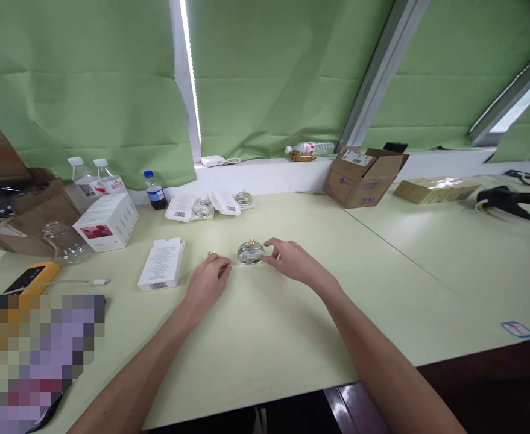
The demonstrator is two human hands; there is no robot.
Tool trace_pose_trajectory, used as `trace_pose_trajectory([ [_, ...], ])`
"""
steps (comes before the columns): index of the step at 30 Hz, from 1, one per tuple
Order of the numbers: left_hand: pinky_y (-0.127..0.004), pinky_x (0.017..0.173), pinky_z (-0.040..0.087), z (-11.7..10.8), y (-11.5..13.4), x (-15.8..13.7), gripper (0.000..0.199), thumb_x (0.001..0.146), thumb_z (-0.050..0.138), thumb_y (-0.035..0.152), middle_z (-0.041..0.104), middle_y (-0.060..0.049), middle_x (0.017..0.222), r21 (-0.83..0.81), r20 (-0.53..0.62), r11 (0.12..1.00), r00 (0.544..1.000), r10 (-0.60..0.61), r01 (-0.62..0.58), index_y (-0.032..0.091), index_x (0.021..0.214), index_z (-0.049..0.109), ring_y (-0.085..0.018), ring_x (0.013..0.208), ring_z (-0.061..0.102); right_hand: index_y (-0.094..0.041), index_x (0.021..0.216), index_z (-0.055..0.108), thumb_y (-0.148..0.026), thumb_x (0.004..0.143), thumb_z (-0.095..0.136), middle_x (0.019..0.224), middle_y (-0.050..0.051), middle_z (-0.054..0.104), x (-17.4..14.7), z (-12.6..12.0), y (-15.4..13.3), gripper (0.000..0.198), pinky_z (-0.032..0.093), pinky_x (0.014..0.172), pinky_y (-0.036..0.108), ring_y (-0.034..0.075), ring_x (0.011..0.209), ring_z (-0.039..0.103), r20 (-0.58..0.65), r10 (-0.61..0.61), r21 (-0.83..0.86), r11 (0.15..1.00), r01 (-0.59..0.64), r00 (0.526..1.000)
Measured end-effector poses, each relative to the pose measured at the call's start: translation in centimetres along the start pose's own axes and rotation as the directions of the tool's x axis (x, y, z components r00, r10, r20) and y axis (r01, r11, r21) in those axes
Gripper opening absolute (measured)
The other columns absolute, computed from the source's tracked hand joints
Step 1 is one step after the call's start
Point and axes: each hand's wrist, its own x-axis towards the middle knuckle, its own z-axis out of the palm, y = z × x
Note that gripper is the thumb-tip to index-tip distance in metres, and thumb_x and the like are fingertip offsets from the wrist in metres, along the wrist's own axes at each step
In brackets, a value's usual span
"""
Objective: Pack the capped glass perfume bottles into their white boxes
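Observation:
A round clear glass perfume bottle (251, 253) with a gold neck stands upright on the pale table. My right hand (292, 259) is at its right side, thumb and index finger apart, tips close to the glass; whether they touch it I cannot tell. To the left of the bottle, my left hand (208, 280) rests low over the table with curled fingers. A small gold cap (211, 254) shows just behind its knuckles, partly hidden. What is inside the curled fingers cannot be seen. A white printed box (162, 265) lies left of that hand.
Behind are two opened white packs with round glass bottles (202, 208) (243, 198). A blue-capped bottle (155, 191), a white carton (106, 223) and a yellow device (34, 277) are leftward. An open cardboard box (363, 178) stands back right.

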Motion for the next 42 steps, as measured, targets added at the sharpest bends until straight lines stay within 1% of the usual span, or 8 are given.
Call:
trace_pose_trajectory([
  [2, -0.027, 0.065, 0.043, -0.3, 0.1, -0.1, 0.023, 0.091, 0.041, 0.028, 0.06, -0.003, 0.094, -0.035, -0.004, 0.999, 1.0, -0.003, 0.003, 0.022, 0.093, 0.063, -0.015, 0.075, 0.058, -0.024, 0.123, 0.053, -0.038, 0.087, 0.05, 0.091, 0.004, 0.068, 0.2, 0.2, -0.3, 0.039, 0.038, 0.065, 0.025, 0.019, 0.084, 0.059, -0.012, -0.032, 0.028, 0.999, 0.032, 0.999],
  [9, -0.027, 0.062, 0.045, -0.9, 0.1, -0.5, 0.021, 0.089, 0.042, 0.027, 0.061, -0.003, 0.095, -0.084, -0.04, 0.996, 0.999, 0.001, -0.004, 0.023, 0.095, 0.062, -0.013, 0.065, 0.056, -0.023, 0.121, 0.055, -0.034, 0.089, 0.047, 0.086, 0.005, 0.068, 0.0, 0.9, -1.6, 0.035, 0.038, 0.062, 0.025, 0.018, 0.077, 0.06, -0.011, -0.121, 0.105, 0.987, 0.122, 0.993],
  [16, -0.027, 0.066, 0.047, -2.3, 0.8, -0.7, 0.017, 0.088, 0.046, 0.026, 0.062, -0.002, 0.093, -0.12, -0.121, 0.992, 0.993, 0.015, -0.029, 0.022, 0.094, 0.061, -0.013, 0.072, 0.059, -0.02, 0.094, 0.065, -0.037, 0.088, 0.048, 0.081, 0.005, 0.068, -0.3, 0.3, -1.8, 0.025, 0.038, 0.059, 0.024, 0.016, 0.071, 0.059, -0.04, -0.128, 0.16, 0.978, 0.133, 0.991],
  [21, -0.025, 0.067, 0.047, -3.0, 1.8, -1.0, 0.015, 0.09, 0.046, 0.025, 0.063, -0.001, 0.093, -0.144, -0.143, 0.985, 0.987, 0.07, -0.091, 0.023, 0.094, 0.06, -0.011, 0.072, 0.058, -0.018, 0.069, 0.063, -0.042, 0.087, 0.047, 0.067, 0.002, 0.065, -0.5, 0.0, -2.0, 0.034, 0.035, 0.051, 0.023, 0.012, 0.056, 0.051, -0.005, -0.159, 0.279, 0.948, 0.154, 0.987],
  [27, -0.027, 0.075, 0.048, -2.6, 2.3, -1.2, 0.016, 0.091, 0.046, 0.024, 0.063, -0.002, 0.097, -0.199, -0.132, 0.954, 0.971, 0.2, -0.223, 0.023, 0.097, 0.06, -0.012, 0.075, 0.057, -0.018, 0.092, 0.069, -0.041, 0.086, 0.049, 0.072, 0.003, 0.065, -0.9, 0.9, -4.0, 0.031, 0.039, 0.054, 0.023, 0.013, 0.063, 0.056, 0.041, -0.278, 0.564, 0.799, 0.208, 0.96],
  [33, -0.027, 0.076, 0.049, -2.0, 2.4, -1.3, 0.016, 0.09, 0.046, 0.019, 0.062, -0.003, 0.098, -0.215, -0.143, 0.938, 0.959, 0.244, -0.271, 0.023, 0.096, 0.059, -0.013, 0.08, 0.057, -0.021, 0.091, 0.071, -0.041, 0.08, 0.059, 0.081, 0.002, 0.068, -0.8, 2.2, -4.5, 0.026, 0.046, 0.061, 0.026, 0.015, 0.071, 0.059, 0.001, -0.288, 0.67, 0.711, 0.213, 0.958],
  [38, -0.028, 0.075, 0.048, -1.5, 2.3, -1.4, 0.014, 0.089, 0.045, 0.019, 0.062, -0.003, 0.094, -0.214, -0.168, 0.939, 0.957, 0.235, -0.268, 0.023, 0.097, 0.056, -0.013, 0.078, 0.057, -0.021, 0.083, 0.072, -0.036, 0.08, 0.06, 0.082, 0.002, 0.07, -0.8, 2.8, -4.8, 0.02, 0.049, 0.068, 0.029, 0.018, 0.077, 0.062, -0.056, -0.245, 0.698, 0.683, 0.213, 0.968],
  [42, -0.027, 0.074, 0.048, -1.4, 2.4, -1.4, 0.023, 0.087, 0.05, 0.021, 0.059, -0.003, 0.098, -0.182, -0.191, 0.963, 0.967, 0.166, -0.201, 0.024, 0.11, 0.05, -0.013, 0.078, 0.058, -0.02, 0.083, 0.072, -0.033, 0.081, 0.058, 0.081, 0.001, 0.071, -0.7, 2.1, -4.8, 0.019, 0.049, 0.065, 0.027, 0.016, 0.072, 0.062, -0.125, -0.194, 0.67, 0.707, 0.227, 0.973],
])
